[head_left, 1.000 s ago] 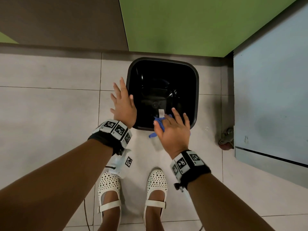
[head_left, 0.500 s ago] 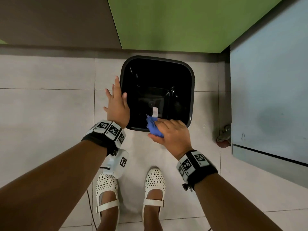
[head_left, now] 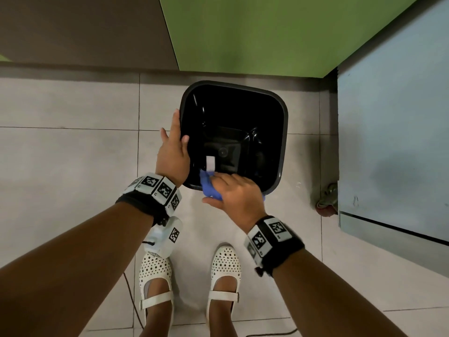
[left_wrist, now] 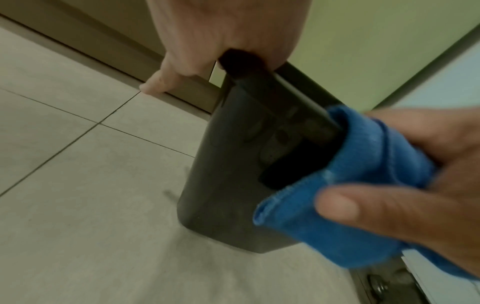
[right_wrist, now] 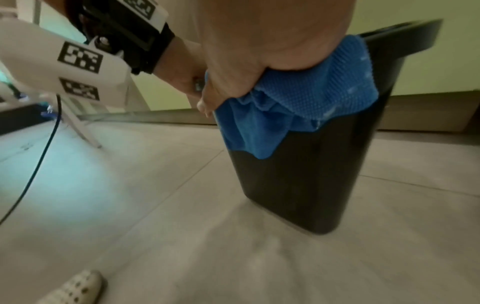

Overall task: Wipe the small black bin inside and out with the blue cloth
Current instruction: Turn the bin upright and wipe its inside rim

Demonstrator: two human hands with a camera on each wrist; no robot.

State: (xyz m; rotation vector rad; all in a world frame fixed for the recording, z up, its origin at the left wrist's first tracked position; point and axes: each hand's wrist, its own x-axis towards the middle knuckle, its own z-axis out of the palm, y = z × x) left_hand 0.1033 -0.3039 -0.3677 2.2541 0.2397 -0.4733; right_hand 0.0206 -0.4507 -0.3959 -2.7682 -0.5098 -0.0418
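Observation:
The small black bin point(head_left: 283, 142) stands upright on the tiled floor, open top towards me, with a white label point(head_left: 210, 163) on its inner near wall. My left hand point(head_left: 178, 136) grips the bin's left rim, thumb inside and fingers outside; in the left wrist view my left hand point(left_wrist: 221, 47) clamps the rim of the bin point(left_wrist: 228, 185). My right hand point(head_left: 218, 190) holds the blue cloth point(head_left: 206, 183) folded over the near rim. The right wrist view has the cloth point(right_wrist: 311, 98) draped down the outer wall of the bin point(right_wrist: 298, 185).
A green wall panel point(head_left: 255, 32) rises behind the bin. A blue-grey cabinet point(head_left: 393, 142) with a castor wheel point(head_left: 326, 201) stands close on the right. My feet in white shoes point(head_left: 155, 276) are just in front, and a cable point(right_wrist: 39, 164) trails on the floor to the left.
My right hand has slid the cloth left along the near rim and folded it over the edge. My left hand has shifted onto the left rim, thumb now inside.

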